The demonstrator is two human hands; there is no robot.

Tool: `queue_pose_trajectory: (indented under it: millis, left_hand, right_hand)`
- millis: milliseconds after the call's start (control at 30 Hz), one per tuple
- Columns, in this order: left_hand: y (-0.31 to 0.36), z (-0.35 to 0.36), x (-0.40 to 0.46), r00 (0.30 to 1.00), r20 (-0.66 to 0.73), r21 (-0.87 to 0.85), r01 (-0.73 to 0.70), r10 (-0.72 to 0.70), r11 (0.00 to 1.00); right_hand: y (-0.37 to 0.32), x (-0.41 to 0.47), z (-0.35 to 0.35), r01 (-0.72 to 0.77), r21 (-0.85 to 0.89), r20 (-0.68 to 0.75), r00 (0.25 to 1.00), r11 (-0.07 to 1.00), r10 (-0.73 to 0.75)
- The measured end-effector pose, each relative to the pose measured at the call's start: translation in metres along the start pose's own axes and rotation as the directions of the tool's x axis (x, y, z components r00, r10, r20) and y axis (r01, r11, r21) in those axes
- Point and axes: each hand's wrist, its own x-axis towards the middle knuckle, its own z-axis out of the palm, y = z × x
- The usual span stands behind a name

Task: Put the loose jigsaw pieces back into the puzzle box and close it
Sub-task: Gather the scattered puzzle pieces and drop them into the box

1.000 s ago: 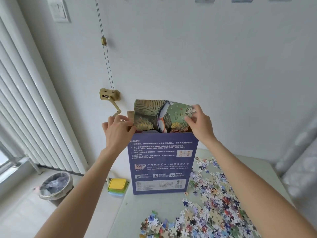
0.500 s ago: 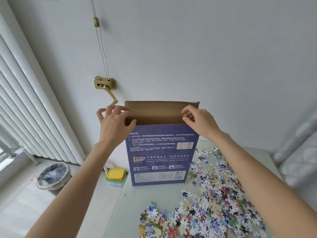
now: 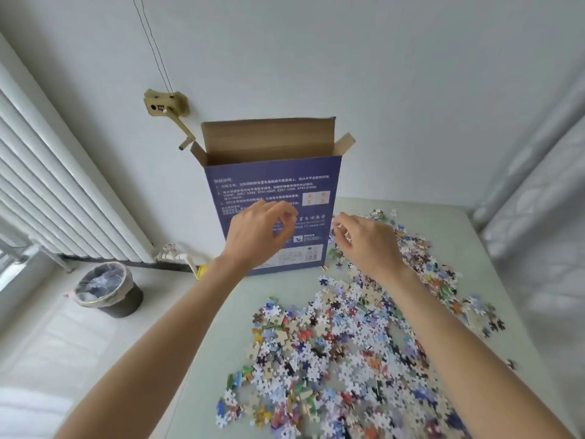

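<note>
A tall dark-blue puzzle box (image 3: 310, 172) stands upright at the table's far left corner, its top flaps folded open and brown inside. A wide heap of loose jigsaw pieces (image 3: 348, 343) covers the pale green table (image 3: 474, 236) to its right and in front. My left hand (image 3: 256, 236) hovers in front of the box's lower face, fingers loosely curled, holding nothing. My right hand (image 3: 367, 242) hangs just above the far end of the heap beside the box, fingers loosely curled, nothing visibly in it.
A white radiator (image 3: 63, 198) lines the left wall. A lined waste bin (image 3: 106, 288) stands on the floor below it. A brass crank fitting (image 3: 166, 106) with cords is on the wall behind the box. A white padded surface (image 3: 538, 217) borders the table's right side.
The picture sheet went down into the box. Both hands then left the box's top edge and dropped in front of it, the right one toward the pieces. The view tilted down.
</note>
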Motion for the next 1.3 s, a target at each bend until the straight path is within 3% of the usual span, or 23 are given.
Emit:
queue_pose_trajectory:
  millis: [233,333,467,567,667,733,833,933,1000,1133,1300]
  left_hand:
    - [0.042,0.045,-0.093,0.901,0.293,-0.078,0.355,-0.319,0.932]
    - [0.057,0.062,-0.147,0.794,0.379,-0.057,0.532,-0.475,0.845]
    - [0.074,0.087,-0.230,0.598,0.504,0.048,0.701,-0.623,0.712]
    - [0.082,0.105,-0.279,0.507,0.522,0.193,0.713,-0.686,0.674]
    - [0.080,0.117,-0.318,0.427,0.426,0.315,0.756,-0.798,0.573]
    - [0.072,0.124,-0.341,0.371,0.356,0.385,0.778,-0.857,0.497]
    - [0.057,0.136,-0.359,0.371,0.267,0.383,0.806,-0.889,0.451]
    - [0.054,0.149,-0.362,0.416,0.244,0.342,0.808,-0.876,0.479]
    - [0.064,0.160,-0.356,0.469,0.257,0.305,0.790,-0.845,0.531]
    - [0.108,0.197,-0.325,0.616,0.368,0.161,0.696,-0.697,0.700]
    - [0.128,0.244,-0.262,0.602,0.389,0.051,0.742,-0.698,0.668]
  right_hand:
    - [0.003,-0.143,0.018,-0.226,-0.016,0.387,0.897,0.974,0.215]
    - [0.003,-0.213,0.022,-0.334,0.007,0.485,0.825,0.942,0.289]
    - [0.003,-0.294,0.031,-0.423,0.062,0.640,0.712,0.904,0.289]
    - [-0.002,-0.328,0.038,-0.375,0.076,0.674,0.702,0.924,0.230]
    - [-0.012,-0.345,0.055,-0.218,0.083,0.668,0.736,0.972,0.107]
    - [-0.022,-0.348,0.073,-0.107,0.122,0.699,0.715,0.987,-0.009]
    - [-0.047,-0.342,0.105,0.084,0.202,0.684,0.701,0.976,-0.202]
    - [-0.070,-0.332,0.128,0.261,0.274,0.664,0.645,0.926,-0.378]
    - [-0.065,-0.326,0.138,0.336,0.258,0.665,0.618,0.906,-0.419]
    - [-0.017,-0.314,0.144,0.257,0.105,0.674,0.692,0.961,-0.259]
    - [0.040,-0.291,0.143,0.122,-0.053,0.672,0.738,0.991,-0.055]
